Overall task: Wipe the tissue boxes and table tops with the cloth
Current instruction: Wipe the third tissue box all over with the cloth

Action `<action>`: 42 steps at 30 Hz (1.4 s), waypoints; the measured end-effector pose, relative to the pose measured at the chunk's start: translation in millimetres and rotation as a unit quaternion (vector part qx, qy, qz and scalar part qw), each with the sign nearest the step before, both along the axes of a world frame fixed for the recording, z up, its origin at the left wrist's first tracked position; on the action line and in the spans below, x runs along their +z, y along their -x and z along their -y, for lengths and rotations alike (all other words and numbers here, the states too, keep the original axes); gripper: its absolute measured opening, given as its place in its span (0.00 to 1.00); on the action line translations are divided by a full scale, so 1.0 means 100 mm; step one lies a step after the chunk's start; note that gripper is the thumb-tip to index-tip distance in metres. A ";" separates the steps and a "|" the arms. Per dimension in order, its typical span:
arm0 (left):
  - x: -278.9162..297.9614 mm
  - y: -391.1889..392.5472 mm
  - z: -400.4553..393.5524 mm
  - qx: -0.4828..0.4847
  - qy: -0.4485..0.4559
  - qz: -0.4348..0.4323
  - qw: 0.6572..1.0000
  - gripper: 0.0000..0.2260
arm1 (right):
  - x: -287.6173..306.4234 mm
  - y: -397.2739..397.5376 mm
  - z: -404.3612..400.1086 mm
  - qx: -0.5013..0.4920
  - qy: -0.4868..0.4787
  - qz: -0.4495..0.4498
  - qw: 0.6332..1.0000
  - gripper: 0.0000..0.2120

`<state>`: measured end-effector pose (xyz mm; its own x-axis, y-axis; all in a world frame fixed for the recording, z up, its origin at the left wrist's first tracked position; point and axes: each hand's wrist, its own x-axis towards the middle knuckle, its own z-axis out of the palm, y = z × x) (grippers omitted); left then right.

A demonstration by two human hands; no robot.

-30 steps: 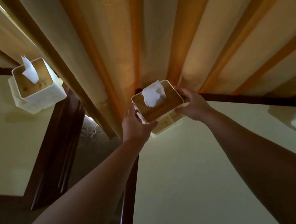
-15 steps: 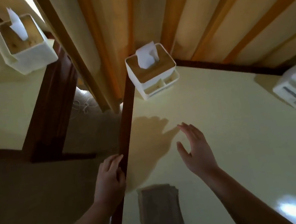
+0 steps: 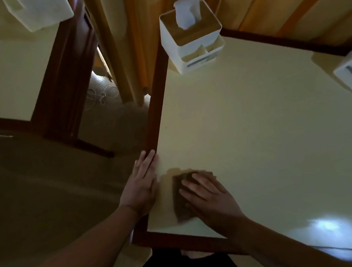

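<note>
Step in hand: table-top wiping. Right hand (image 3: pixel 205 195), fingers flat, presses brown cloth (image 3: pixel 181 201) at lower centre. Left hand (image 3: pixel 140 186) rests open on table (image 3: pixel 260 120) edge. Tissue box (image 3: pixel 190 36) upper centre. Next, likely: sweeping strokes outward.

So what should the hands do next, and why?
Probably slide the folded brown cloth across the pale yellow tabletop. The right hand lies flat on the cloth near the corner, the left hand rests on the dark wooden edge, and most of the top lies beyond the cloth.
</note>
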<state>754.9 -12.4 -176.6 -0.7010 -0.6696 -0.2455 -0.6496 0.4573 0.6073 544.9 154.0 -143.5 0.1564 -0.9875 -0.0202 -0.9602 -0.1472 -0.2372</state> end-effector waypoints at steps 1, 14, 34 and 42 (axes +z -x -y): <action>-0.02 0.00 0.01 0.001 0.003 -0.002 1.000 0.27 | -0.07 -0.03 -0.02 0.017 0.003 0.000 1.000 0.18; -0.14 -0.04 -0.07 0.010 0.093 -0.068 0.993 0.24 | -0.37 -0.70 -0.23 -0.121 -0.066 0.006 0.990 0.29; 0.03 0.05 -0.07 0.020 0.095 -0.023 0.995 0.24 | -0.32 -1.24 -0.19 -0.293 -0.103 0.009 0.951 0.32; -0.01 0.46 0.35 0.009 0.078 -0.010 0.997 0.27 | -0.37 -0.63 0.73 -0.330 -0.062 -0.007 0.942 0.34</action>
<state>708.7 -47.2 -178.1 -0.6923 -0.7111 -0.1226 -0.6467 0.5361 0.5426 607.7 80.5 -180.2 -0.4928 -0.8591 -0.1383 -0.8358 0.5116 -0.1993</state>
